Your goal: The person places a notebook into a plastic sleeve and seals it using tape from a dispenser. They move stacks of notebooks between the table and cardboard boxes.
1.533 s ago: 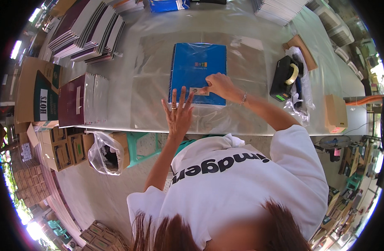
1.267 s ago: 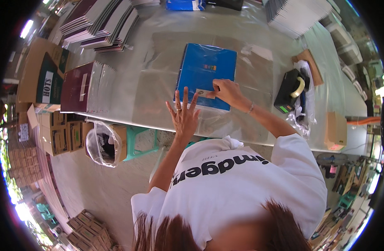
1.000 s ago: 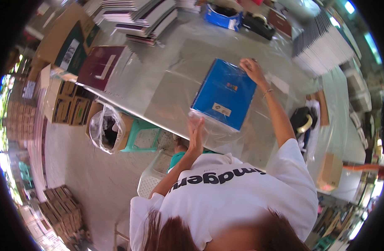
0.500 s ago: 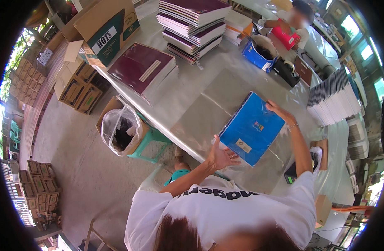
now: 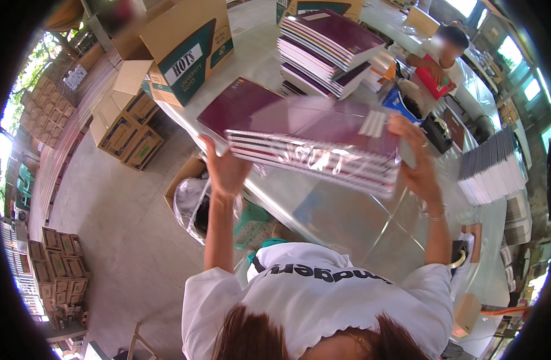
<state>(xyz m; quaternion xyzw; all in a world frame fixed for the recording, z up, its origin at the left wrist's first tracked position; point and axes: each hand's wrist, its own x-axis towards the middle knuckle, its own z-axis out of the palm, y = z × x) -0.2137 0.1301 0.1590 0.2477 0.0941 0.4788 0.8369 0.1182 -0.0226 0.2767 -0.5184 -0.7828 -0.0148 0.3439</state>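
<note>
A wrapped notebook bundle hangs between both hands above the table, notebook stacks behind.

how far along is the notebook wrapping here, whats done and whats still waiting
In hand: the left hand and right hand hold a clear-wrapped bundle of maroon notebooks up above the table. Looks done: that bundle is already in its clear film. Left: a tall stack of maroon notebooks and a flatter pile behind it sit with no visible wrap, and grey-edged stacks wait to the right.
</note>
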